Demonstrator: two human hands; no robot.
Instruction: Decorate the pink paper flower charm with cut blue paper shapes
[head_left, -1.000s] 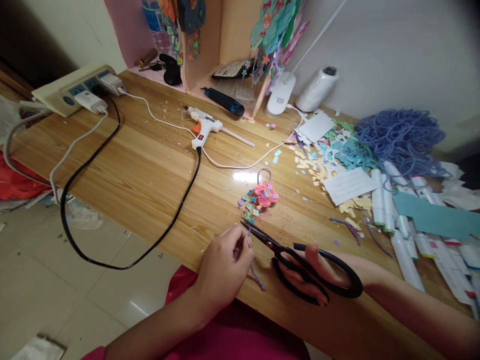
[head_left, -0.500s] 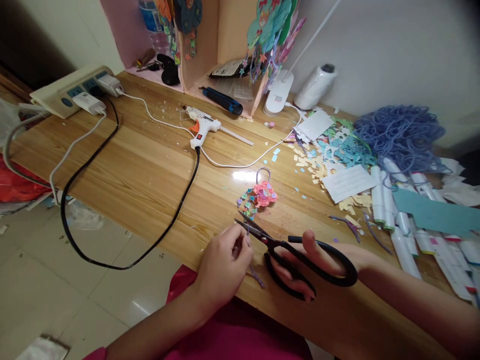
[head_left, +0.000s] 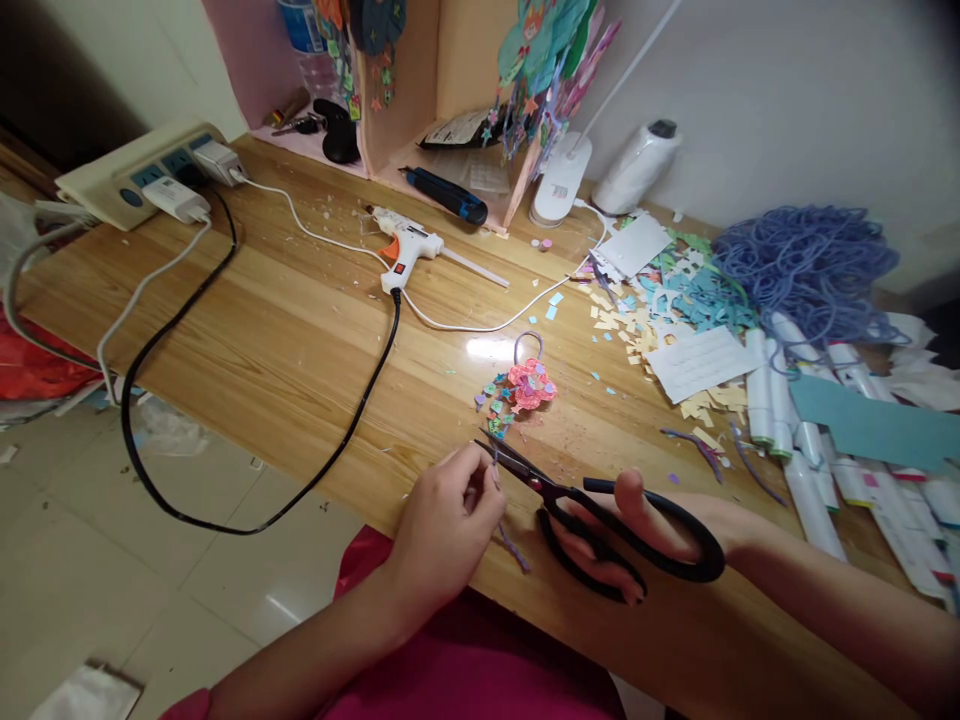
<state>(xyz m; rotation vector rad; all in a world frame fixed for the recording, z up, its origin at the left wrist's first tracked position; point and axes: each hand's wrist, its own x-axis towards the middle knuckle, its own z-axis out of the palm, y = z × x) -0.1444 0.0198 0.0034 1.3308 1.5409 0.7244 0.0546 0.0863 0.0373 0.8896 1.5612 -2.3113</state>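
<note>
My left hand (head_left: 454,525) is closed in a pinch on a thin purple cord (head_left: 514,549), whose loose end hangs below the fingers. A short bit of cord rises above the fingertips, at the blades of the black-handled scissors (head_left: 555,490). My right hand (head_left: 611,535) holds these scissors, thumb and fingers through the loops. The blades are slightly apart, their tips pointing left beside my left fingertips. Just beyond the tips lies a pink flower-shaped paper charm (head_left: 532,384) with a cord loop and small colourful pieces trailing from it.
A white glue gun (head_left: 405,250) lies mid-table, its black cable looping past the front edge to a power strip (head_left: 142,175). Paper scraps (head_left: 622,325), white markers (head_left: 810,500) and a heap of purple cord (head_left: 806,265) cover the right. A utility knife (head_left: 446,195) rests by the shelf.
The scissors and my right hand have shifted slightly right and down. My left hand keeps its pinch on the cord, almost unmoved.
</note>
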